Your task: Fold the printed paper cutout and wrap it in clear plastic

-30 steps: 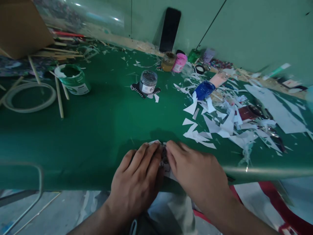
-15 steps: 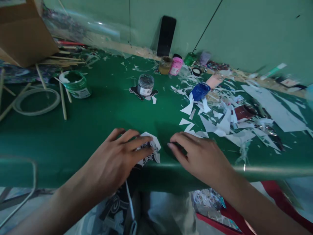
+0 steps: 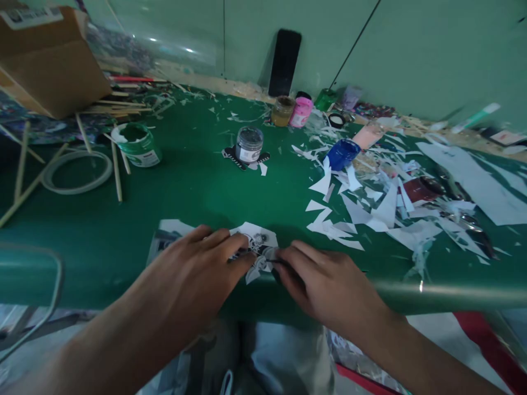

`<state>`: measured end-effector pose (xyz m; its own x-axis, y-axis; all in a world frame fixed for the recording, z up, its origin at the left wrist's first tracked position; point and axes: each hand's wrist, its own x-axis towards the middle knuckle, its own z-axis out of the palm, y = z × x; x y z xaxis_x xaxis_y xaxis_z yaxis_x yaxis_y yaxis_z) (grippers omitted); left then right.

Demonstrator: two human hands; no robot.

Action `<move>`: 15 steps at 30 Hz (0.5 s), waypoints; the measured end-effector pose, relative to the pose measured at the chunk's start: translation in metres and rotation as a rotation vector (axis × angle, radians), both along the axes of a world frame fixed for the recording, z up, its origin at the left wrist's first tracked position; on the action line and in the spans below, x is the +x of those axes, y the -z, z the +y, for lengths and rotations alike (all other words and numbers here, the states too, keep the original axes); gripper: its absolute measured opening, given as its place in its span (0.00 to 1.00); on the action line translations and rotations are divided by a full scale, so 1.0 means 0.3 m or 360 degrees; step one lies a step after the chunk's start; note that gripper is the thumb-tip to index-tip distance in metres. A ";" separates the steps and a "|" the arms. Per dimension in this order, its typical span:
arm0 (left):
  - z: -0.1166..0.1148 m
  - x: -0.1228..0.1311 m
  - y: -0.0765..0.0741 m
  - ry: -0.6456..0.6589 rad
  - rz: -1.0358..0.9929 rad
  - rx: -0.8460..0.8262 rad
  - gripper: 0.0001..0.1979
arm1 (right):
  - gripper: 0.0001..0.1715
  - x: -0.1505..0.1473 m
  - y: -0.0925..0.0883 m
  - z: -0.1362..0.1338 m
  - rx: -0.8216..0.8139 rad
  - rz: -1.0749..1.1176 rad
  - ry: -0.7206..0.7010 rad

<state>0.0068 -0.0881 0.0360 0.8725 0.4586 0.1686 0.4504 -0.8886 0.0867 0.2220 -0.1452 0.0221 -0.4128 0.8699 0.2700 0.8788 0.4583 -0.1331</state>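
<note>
Right hand (image 3: 329, 277), off the paper (image 3: 269, 237) half a second ago, now pinches a dark strip (image 3: 273, 261) there: two-handed work. Left hand (image 3: 201, 263) over paper, fingers narrow, grip unclear. Paper on worktop (image 3: 193, 192), nearside of jar (image 3: 249, 146).

The tabletop (image 3: 197, 192) is deep green, and the grey jar (image 3: 249, 142) wears a white label (image 3: 248, 156). On the grey jar's near side, white paper (image 3: 258, 239) carries a black-and-grey print. Left of that jar, a green pot (image 3: 140, 147) has a white-smeared rim; right of it, a tub (image 3: 343, 154) is cobalt blue and, farther back, a black-capped bottle (image 3: 301, 113) hot pink.
</note>
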 end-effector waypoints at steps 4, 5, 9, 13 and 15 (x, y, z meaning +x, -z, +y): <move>-0.021 0.011 0.044 -0.0032 -0.0142 -0.0048 0.18 | 0.13 -0.003 -0.011 -0.001 -0.0057 0.0087 0.0052; -0.021 0.010 0.059 -0.0035 -0.0179 -0.0051 0.18 | 0.13 -0.001 -0.009 0.001 -0.0056 0.0075 0.0056; -0.017 -0.002 0.102 -0.0057 -0.0284 -0.0045 0.17 | 0.12 0.003 0.006 -0.008 0.0052 -0.0006 0.0054; -0.018 -0.006 0.107 -0.0044 -0.0299 -0.0071 0.17 | 0.10 0.003 0.019 -0.026 0.0130 -0.0066 0.0031; -0.019 -0.005 0.103 -0.0048 -0.0304 -0.0076 0.17 | 0.10 0.001 0.022 -0.029 0.0132 -0.0077 0.0027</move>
